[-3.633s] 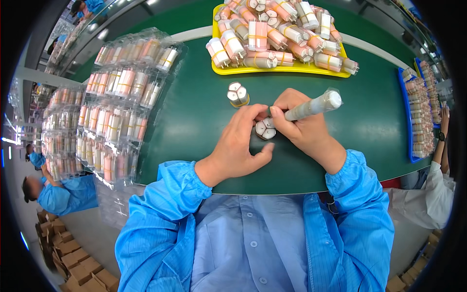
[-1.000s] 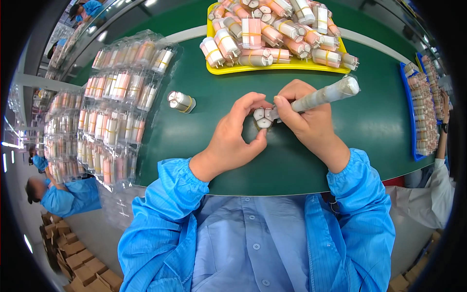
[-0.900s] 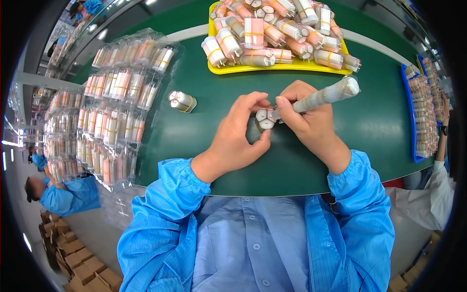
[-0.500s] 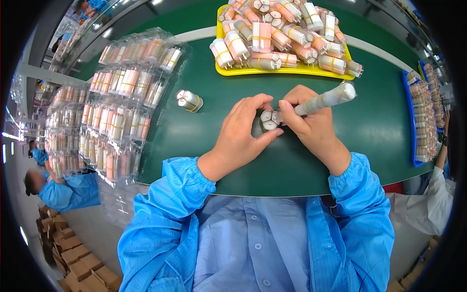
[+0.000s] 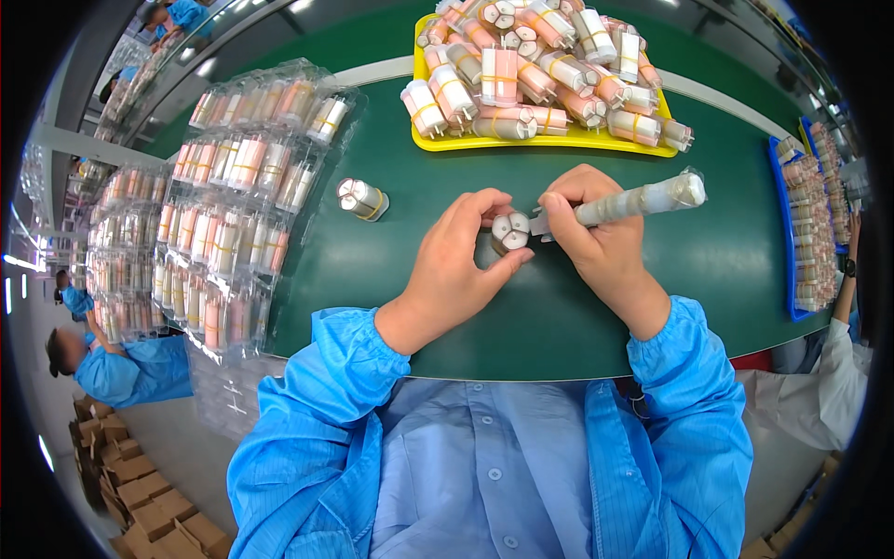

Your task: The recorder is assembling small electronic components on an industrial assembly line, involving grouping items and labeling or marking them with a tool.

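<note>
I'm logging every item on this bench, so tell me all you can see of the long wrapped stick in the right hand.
The wrapped stick is a long, slim, pale roll sheathed in clear, shiny film, its rounded far end pointing up and right. It lies nearly level above the green table. The right hand grips its near end, which meets the small banded bundle held by the left hand.
</note>
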{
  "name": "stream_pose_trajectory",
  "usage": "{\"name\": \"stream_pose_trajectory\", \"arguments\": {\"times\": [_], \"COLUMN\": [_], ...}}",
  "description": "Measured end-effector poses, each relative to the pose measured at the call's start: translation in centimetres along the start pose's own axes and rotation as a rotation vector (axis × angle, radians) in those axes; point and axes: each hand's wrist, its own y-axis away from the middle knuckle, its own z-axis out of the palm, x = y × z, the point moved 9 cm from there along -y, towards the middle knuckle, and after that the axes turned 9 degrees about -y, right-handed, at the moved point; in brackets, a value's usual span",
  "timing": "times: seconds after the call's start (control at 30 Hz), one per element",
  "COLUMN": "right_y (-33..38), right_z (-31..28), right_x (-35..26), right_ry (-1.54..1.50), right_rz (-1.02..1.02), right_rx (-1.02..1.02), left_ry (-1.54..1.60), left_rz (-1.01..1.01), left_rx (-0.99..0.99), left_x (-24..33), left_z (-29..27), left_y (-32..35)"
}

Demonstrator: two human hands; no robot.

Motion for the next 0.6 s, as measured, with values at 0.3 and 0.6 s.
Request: {"name": "stream_pose_trajectory", "arguments": {"times": [0.3,0.6], "right_y": [0.1,0.6], "right_z": [1.2,1.6], "right_x": [-0.3,-0.4], "right_ry": [0.201,0.184], "right_rz": [-0.06,0.008], "right_rx": [-0.152,-0.119], "left_ry": [0.01,0.052], "left_rz": [0.057,0.037], "left_rx": [0.031,0.011], "left_x": [1.1,0.7], "left_z": [-0.2,0.5], "left_y": [0.8,0.6]}}
